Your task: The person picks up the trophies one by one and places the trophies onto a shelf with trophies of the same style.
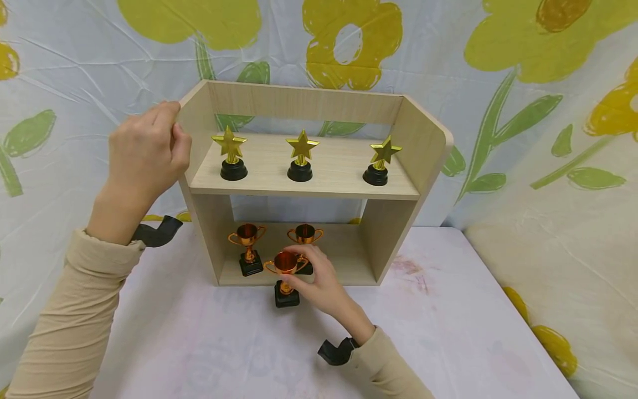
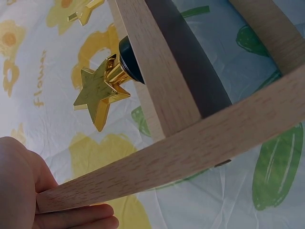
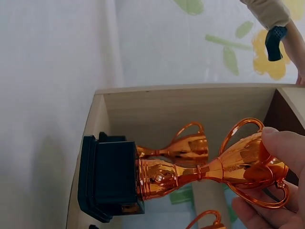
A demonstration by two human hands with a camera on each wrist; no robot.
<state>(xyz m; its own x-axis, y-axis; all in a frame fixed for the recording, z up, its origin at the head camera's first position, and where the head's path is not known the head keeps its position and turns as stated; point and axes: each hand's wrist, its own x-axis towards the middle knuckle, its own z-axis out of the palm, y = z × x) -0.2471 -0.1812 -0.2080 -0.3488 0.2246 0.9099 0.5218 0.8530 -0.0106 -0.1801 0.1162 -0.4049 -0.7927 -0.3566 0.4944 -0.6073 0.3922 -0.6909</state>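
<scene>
My left hand (image 1: 149,147) grips the upper edge of the left side panel (image 2: 143,164) of a small wooden shelf (image 1: 306,194), fingers on both sides of it. My right hand (image 1: 321,282) pinches the bowl of a copper-coloured trophy cup (image 3: 248,160) between thumb and fingers. This cup's black base (image 1: 286,296) is at the front edge of the lower shelf; whether it touches anything cannot be told. Behind it on the lower shelf stand another copper trophy (image 1: 247,237) at left and a third one (image 1: 305,230), partly hidden by my right hand.
Along the upper shelf stand three gold star trophies on black bases: a left one (image 1: 229,145), a middle one (image 1: 302,146) and a right one (image 1: 384,152). The shelf rests on a white-covered table (image 1: 448,310). A flower-print cloth (image 1: 428,72) hangs behind.
</scene>
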